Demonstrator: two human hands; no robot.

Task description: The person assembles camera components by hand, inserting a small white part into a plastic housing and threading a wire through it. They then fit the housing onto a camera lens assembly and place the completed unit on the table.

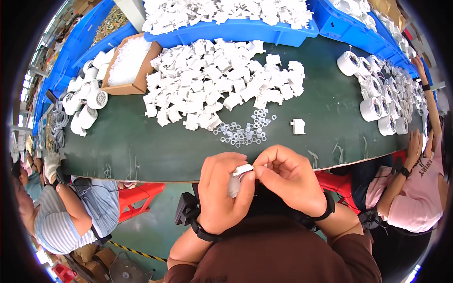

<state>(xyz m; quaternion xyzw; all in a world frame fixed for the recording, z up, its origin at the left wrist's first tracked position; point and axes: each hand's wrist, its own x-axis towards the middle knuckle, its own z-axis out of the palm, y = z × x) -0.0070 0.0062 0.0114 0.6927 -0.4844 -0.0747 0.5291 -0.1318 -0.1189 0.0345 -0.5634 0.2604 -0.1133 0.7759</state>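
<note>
My left hand (218, 195) is closed around a small white plastic housing (234, 185), just off the near edge of the table. Close against it, my right hand (293, 181) has thumb and fingers pinched together; whatever sits between those fingertips is too small and covered to name. Beyond my hands lies a scatter of small clear plastic rings (243, 135). Behind the rings spreads a big heap of similar white plastic housings (203, 78). One lone white housing (297, 126) rests on the green tabletop to the right of the rings.
A blue bin (231, 32) full of white parts stands behind the heap. Left of it are a cardboard box (140, 75) and white round units (86, 118). More round units (369, 109) stand at right. Co-workers sit at both sides, near red stools (137, 200).
</note>
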